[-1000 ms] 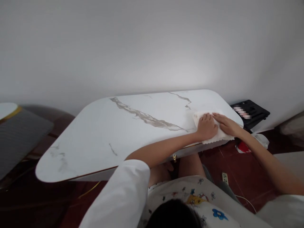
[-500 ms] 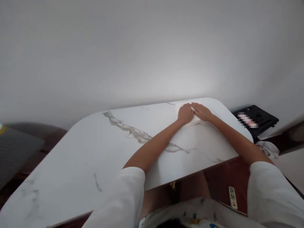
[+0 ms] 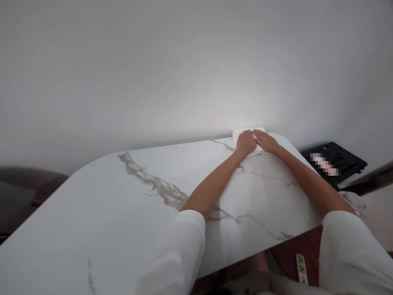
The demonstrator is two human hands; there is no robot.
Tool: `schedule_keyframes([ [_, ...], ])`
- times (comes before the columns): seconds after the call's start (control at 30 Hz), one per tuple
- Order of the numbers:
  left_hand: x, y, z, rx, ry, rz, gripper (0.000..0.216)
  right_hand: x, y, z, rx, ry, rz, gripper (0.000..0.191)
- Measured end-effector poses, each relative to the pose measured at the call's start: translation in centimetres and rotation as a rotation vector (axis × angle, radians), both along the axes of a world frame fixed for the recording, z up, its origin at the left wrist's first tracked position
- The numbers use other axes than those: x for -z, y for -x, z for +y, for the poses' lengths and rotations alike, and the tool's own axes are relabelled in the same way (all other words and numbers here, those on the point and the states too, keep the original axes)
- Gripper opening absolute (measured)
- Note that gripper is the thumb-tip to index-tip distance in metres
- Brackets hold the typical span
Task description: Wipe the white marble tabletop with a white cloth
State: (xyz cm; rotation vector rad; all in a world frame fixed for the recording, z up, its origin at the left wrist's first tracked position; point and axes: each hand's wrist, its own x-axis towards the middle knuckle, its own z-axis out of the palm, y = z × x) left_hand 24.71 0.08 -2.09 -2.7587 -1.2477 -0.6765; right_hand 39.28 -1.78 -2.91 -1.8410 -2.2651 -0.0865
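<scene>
A white cloth [image 3: 242,133] lies at the far right edge of the white marble table [image 3: 129,213], against the wall. Both my arms reach far across the tabletop to it. My left hand [image 3: 245,143] rests on the cloth with its fingers curled down over it. Beside it and touching it, my right hand [image 3: 265,141] lies flat on the cloth with its fingers stretched out. Most of the cloth is hidden under the two hands.
A grey wall rises right behind the table. A black flat object [image 3: 337,162] lies on the floor past the table's right end. A white power strip [image 3: 301,267] lies on the dark red floor under the near edge. Something dark and grey [image 3: 15,200] sits at left.
Both hands have slid the cloth from the near right edge of the table across to its far edge by the wall. My head has leaned forward over the table.
</scene>
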Motion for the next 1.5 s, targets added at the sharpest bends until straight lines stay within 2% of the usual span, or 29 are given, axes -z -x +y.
schedule_keyframes([
  [0.13, 0.3, -0.7, -2.7, 0.072, -0.009, -0.003, 0.04, 0.4, -1.1, -3.4, 0.027, -0.019, 0.007, 0.057],
  [0.27, 0.3, -0.1, -6.9, 0.111, -0.023, -0.001, 0.042, 0.4, -0.5, -8.4, 0.037, -0.037, -0.001, 0.056],
  [0.43, 0.2, 1.9, -13.5, 0.141, -0.009, 0.007, 0.045, 0.2, 1.7, -15.6, 0.068, -0.025, -0.039, 0.056],
  [0.63, -0.1, 4.5, -22.1, 0.149, 0.054, 0.016, 0.051, 0.3, 3.4, -24.5, -0.013, -0.053, -0.032, 0.056],
  [0.73, -0.2, 3.8, -24.9, 0.181, 0.083, 0.029, 0.054, 0.4, 2.6, -27.8, 0.017, -0.06, -0.041, 0.057],
  [0.8, -0.1, 2.4, -25.6, 0.213, 0.085, 0.022, 0.053, 0.4, 1.2, -29.0, 0.068, -0.065, -0.061, 0.057],
  [0.93, 0.1, -1.4, -24.4, 0.274, 0.04, -0.055, 0.049, 0.6, -2.1, -28.6, 0.167, -0.084, -0.096, 0.057],
  [1.1, 0.4, -4.6, -19.7, 0.304, 0.005, -0.115, 0.043, 0.7, -5.1, -24.0, 0.199, -0.077, -0.092, 0.055],
  [1.2, 0.4, -5.1, -16.4, 0.284, 0.011, -0.104, 0.043, 0.5, -5.5, -20.2, 0.167, -0.066, -0.084, 0.055],
  [1.5, 0.7, -3.9, -6.9, 0.156, -0.005, -0.062, 0.044, 0.4, -4.6, -8.7, 0.074, -0.007, -0.078, 0.055],
])
